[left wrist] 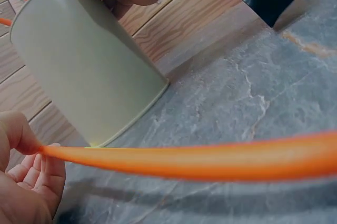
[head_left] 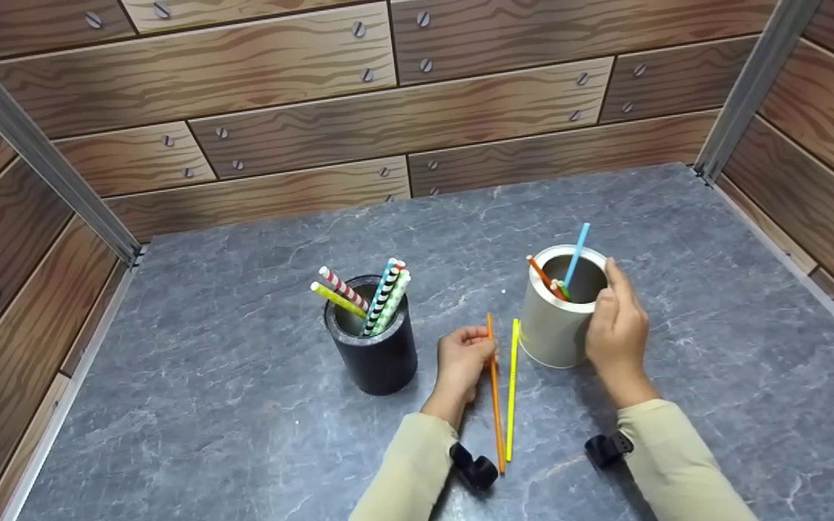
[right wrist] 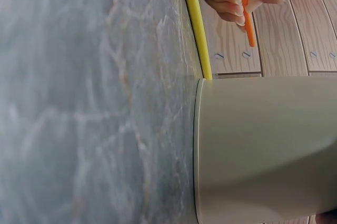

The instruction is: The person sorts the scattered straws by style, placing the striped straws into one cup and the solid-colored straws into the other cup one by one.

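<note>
My left hand [head_left: 462, 362] pinches a plain orange straw [head_left: 495, 405] near its far end, between thumb and fingers. Just right of it a yellow straw [head_left: 512, 391] lies on the table, its far end by the base of a white cylindrical holder [head_left: 556, 333]. Around the right side of that upright holder, my right hand [head_left: 618, 336] grips the wall near the rim, its far fingers partly hidden. Inside the holder lean a blue straw [head_left: 578, 250], orange straws [head_left: 538, 271] and a green one [head_left: 563, 291]. In the right wrist view the orange straw [right wrist: 249, 24] passes between the left fingers.
Left of my left hand stands a black cylindrical holder [head_left: 381, 365] with several striped, dotted and yellow straws [head_left: 384, 297]. The grey marbled table [head_left: 207, 376] is bounded by wood-patterned walls [head_left: 301, 108] at the back and both sides.
</note>
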### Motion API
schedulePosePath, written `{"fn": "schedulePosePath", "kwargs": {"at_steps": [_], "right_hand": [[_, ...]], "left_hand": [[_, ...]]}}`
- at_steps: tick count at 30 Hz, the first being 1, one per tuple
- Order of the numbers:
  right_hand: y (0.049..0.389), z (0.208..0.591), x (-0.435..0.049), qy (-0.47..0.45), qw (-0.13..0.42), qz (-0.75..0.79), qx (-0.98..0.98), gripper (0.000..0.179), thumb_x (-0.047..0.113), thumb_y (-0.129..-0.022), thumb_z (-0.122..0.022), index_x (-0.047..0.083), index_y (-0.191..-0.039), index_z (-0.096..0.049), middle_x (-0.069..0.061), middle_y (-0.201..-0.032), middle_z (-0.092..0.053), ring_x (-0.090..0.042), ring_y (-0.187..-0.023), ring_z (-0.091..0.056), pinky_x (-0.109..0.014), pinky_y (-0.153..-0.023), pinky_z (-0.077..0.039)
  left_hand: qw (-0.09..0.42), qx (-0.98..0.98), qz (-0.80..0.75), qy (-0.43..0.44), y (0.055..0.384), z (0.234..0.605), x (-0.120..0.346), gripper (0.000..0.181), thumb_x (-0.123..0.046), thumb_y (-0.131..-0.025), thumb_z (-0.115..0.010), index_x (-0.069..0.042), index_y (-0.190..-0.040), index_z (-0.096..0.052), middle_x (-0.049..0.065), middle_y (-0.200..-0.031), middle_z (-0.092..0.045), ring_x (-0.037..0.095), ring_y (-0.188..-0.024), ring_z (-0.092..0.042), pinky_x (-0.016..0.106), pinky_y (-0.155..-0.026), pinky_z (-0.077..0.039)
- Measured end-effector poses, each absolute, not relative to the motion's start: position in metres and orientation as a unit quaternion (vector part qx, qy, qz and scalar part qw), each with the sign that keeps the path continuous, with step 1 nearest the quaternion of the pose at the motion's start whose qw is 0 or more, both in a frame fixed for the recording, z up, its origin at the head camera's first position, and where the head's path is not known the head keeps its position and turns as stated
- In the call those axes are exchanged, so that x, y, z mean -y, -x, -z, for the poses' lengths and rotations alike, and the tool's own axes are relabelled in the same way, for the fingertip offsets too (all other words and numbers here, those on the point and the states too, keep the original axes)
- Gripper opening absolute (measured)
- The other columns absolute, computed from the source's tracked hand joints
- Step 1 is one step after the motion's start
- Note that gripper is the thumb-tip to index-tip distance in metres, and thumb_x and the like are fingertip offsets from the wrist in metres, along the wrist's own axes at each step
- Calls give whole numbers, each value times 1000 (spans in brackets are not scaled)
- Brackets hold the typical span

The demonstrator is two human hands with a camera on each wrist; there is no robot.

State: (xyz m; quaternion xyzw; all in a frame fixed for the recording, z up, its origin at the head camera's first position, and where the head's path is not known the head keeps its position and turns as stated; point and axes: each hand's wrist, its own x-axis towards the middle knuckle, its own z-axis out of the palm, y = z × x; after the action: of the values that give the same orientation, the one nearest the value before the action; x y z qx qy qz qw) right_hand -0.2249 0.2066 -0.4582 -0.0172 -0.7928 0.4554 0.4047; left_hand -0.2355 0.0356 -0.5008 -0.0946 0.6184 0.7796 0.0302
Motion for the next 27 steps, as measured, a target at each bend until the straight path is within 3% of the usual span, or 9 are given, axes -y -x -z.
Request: {"fn": "schedulePosePath", "kwargs": {"at_steps": [27], "right_hand": [[225, 457, -205, 14, 417, -458, 785, 41, 11, -91, -38, -5, -127, -52, -23, -126, -54, -41, -120, -48, -36, -105, -34]], "left_hand": [[-29, -553, -832, 42, 233, 435, -26, 24, 17, -67, -54, 11, -90, -56, 3, -71, -54, 9, -62, -53, 20, -56, -51]]}}
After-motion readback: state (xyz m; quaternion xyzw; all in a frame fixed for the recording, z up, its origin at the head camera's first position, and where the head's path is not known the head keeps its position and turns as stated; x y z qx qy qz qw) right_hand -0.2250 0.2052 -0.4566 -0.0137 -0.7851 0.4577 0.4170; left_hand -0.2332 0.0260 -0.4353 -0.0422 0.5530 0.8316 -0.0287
